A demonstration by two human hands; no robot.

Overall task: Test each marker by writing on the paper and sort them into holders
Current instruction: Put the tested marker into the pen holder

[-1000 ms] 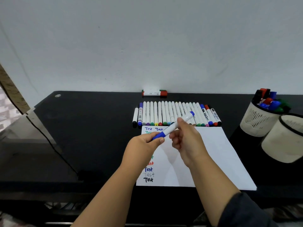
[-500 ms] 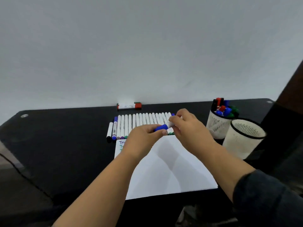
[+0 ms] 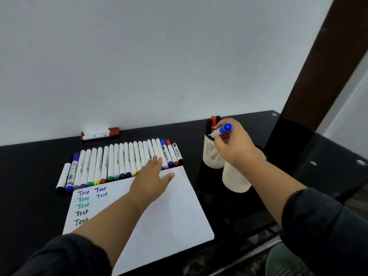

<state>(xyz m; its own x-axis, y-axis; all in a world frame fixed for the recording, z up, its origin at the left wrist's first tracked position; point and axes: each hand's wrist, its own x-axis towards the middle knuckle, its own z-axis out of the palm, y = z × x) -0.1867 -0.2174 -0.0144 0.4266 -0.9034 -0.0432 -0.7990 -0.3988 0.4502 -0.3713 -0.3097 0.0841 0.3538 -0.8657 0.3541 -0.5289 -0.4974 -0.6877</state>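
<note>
A person's right hand (image 3: 233,144) pinches a blue-capped marker (image 3: 221,131) over the far holder (image 3: 211,154) at the right of the black desk (image 3: 35,166).

The holder already carries red and black markers; a second, near holder (image 3: 235,176) stands just beside it. The left hand (image 3: 152,177), fingers spread and holding nothing, reaches over the white paper (image 3: 169,212) toward a row of markers (image 3: 119,162) along its far edge. "Test" is written repeatedly on the sheet in purple, green and black. Script on the right-most barrels is too small to read. Two more markers (image 3: 99,134) lie by the wall.
</note>
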